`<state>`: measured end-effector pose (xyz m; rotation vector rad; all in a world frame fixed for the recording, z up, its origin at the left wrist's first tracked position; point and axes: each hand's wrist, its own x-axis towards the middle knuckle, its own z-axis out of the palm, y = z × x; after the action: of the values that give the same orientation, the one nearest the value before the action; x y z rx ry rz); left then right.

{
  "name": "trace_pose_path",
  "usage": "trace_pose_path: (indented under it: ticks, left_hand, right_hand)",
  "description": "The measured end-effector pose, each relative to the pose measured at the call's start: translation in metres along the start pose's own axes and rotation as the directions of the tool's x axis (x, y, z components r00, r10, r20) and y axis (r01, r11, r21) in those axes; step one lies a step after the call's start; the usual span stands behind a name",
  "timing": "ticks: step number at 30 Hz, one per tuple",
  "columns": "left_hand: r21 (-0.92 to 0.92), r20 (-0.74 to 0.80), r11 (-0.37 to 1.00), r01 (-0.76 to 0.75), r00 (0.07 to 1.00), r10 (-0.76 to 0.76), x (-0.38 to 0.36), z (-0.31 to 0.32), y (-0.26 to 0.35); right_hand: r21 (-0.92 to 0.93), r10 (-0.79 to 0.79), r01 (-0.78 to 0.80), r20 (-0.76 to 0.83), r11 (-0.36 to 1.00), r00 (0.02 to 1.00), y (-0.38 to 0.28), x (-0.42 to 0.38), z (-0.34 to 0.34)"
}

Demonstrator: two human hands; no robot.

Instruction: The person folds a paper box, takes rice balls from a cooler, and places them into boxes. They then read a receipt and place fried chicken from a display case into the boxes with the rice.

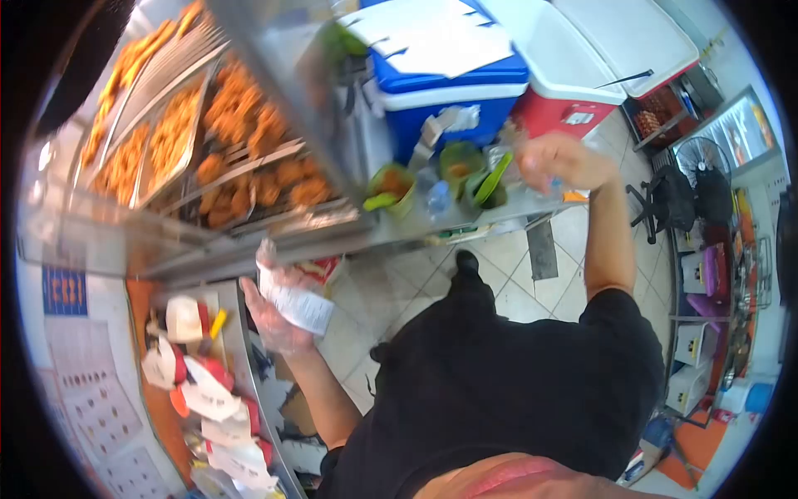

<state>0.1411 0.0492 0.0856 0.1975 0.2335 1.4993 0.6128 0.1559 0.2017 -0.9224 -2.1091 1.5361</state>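
Note:
My left hand point(278, 312), in a clear plastic glove, holds a printed white paper slip point(306, 309) that looks like a receipt. It is below the front edge of the fried-food display. My right hand point(569, 162) is over the far counter with its fingers bent downward. Blur hides whether anything is between them. Just left of it stand a dark green cup point(490, 198) with a lime-green spoon point(495, 176) and a green tub point(460, 162). Another green tub point(391, 187) with orange contents has a green utensil in it. A small clear bottle point(439, 200) stands between them.
Trays of fried chicken point(241, 104) and fries point(174, 125) fill the glass display. A blue cooler point(449, 83) and an open red cooler point(569, 116) stand behind the tubs. Red-and-white boxes point(208, 391) line the left shelf. An office chair point(669, 200) is at right.

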Motion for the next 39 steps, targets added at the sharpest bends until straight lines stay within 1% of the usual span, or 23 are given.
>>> trace_pose_path:
  ticks: [1,3,5,7,9,11,12,14,15,16,17,20,23,25,28,29,31,33,35,36,37,38,39]
  left_hand:
    - [0.011,-0.036,1.000,-0.014,0.999,0.014,0.011,0.006,-0.025]
    - [-0.052,-0.048,0.999,-0.017,0.999,0.014,0.039,0.006,-0.065]
    - [0.106,-0.127,0.989,-0.100,0.985,0.113,0.061,-0.022,-0.090]
    - [0.073,-0.223,0.986,-0.150,0.961,0.162,0.075,-0.023,-0.115]
    - [0.140,-0.237,0.975,-0.175,0.950,0.204,0.084,-0.015,-0.131]
    - [0.163,-0.255,0.964,-0.212,0.934,0.248,0.086,0.002,-0.146]
    - [0.130,-0.317,0.958,-0.256,0.905,0.284,0.083,-0.013,-0.139]
    - [0.158,-0.333,0.943,-0.293,0.883,0.331,0.084,0.014,-0.156]
    - [0.174,-0.339,0.935,-0.308,0.873,0.350,0.087,0.023,-0.160]
    - [0.276,-0.215,0.924,-0.263,0.921,0.326,0.080,0.016,-0.154]
    - [0.272,-0.252,0.914,-0.302,0.894,0.370,0.077,0.027,-0.157]
    - [0.279,-0.353,0.877,-0.391,0.807,0.473,0.057,0.048,-0.164]
    - [0.263,-0.325,0.862,-0.434,0.801,0.503,0.025,0.035,-0.160]
    - [0.272,-0.396,0.880,-0.390,0.788,0.472,0.005,0.024,-0.151]
    - [0.341,-0.495,0.844,-0.414,0.684,0.536,-0.037,-0.012,-0.136]
    - [0.331,-0.471,0.871,-0.363,0.736,0.486,-0.025,0.003,-0.145]
    - [0.320,-0.426,0.880,-0.351,0.776,0.465,-0.021,-0.001,-0.144]
    - [0.339,-0.520,0.849,-0.405,0.672,0.528,-0.016,-0.004,-0.141]
    - [0.273,-0.489,0.835,-0.477,0.679,0.548,-0.004,-0.004,-0.141]
    - [0.278,-0.484,0.831,-0.481,0.677,0.554,-0.001,0.002,-0.139]
    - [0.294,-0.461,0.814,-0.501,0.671,0.580,-0.003,-0.005,-0.132]
    - [0.268,-0.450,0.798,-0.540,0.663,0.599,-0.004,-0.006,-0.126]
    - [0.170,-0.449,0.785,-0.595,0.663,0.599,-0.003,0.000,-0.121]
  right_hand:
    - [0.012,-0.041,0.042,-0.083,0.999,0.996,0.001,-0.011,-0.045]
    - [-0.111,-0.007,-0.027,-0.288,0.993,0.958,0.009,-0.028,-0.139]
    - [-0.274,-0.108,-0.029,-0.470,0.961,0.876,0.051,-0.030,-0.246]
    - [-0.293,-0.037,-0.206,-0.651,0.934,0.758,0.098,-0.013,-0.343]
    - [-0.263,0.172,-0.457,-0.681,0.850,0.712,0.141,0.021,-0.420]
    - [-0.408,0.290,-0.621,-0.626,0.669,0.724,0.205,0.068,-0.483]
    - [-0.592,0.312,-0.626,-0.551,0.508,0.774,0.246,0.094,-0.507]
    - [-0.867,0.391,-0.480,-0.399,0.135,0.830,0.330,0.137,-0.538]
    - [-0.856,0.460,-0.504,-0.403,0.117,0.791,0.361,0.151,-0.540]
    - [-0.846,0.530,-0.525,-0.403,0.096,0.746,0.392,0.163,-0.540]
    - [-0.838,0.599,-0.540,-0.398,0.070,0.695,0.414,0.172,-0.541]
    - [-0.796,0.406,-0.576,-0.472,0.186,0.783,0.454,0.164,-0.521]
    - [-0.815,0.516,-0.572,-0.449,0.100,0.730,0.484,0.170,-0.517]
    - [-0.812,0.461,-0.574,-0.470,0.108,0.752,0.505,0.171,-0.513]
    - [-0.806,0.456,-0.572,-0.455,0.155,0.765,0.515,0.163,-0.515]
    - [-0.806,0.456,-0.566,-0.442,0.177,0.772,0.514,0.165,-0.515]
    - [-0.855,0.413,-0.511,-0.434,0.092,0.801,0.534,0.164,-0.525]
    - [-0.870,0.467,-0.492,-0.421,0.036,0.778,0.453,0.165,-0.518]
    - [-0.904,0.437,-0.419,-0.345,0.081,0.830,0.519,0.169,-0.579]
    - [-0.821,0.299,-0.370,-0.257,0.434,0.919,0.558,0.162,-0.620]
    - [-0.786,0.306,-0.323,-0.179,0.527,0.935,0.542,0.163,-0.633]
    - [-0.573,0.616,-0.600,-0.198,0.559,0.763,0.447,0.165,-0.599]
    - [-0.588,0.553,-0.486,-0.078,0.646,0.829,0.458,0.161,-0.633]
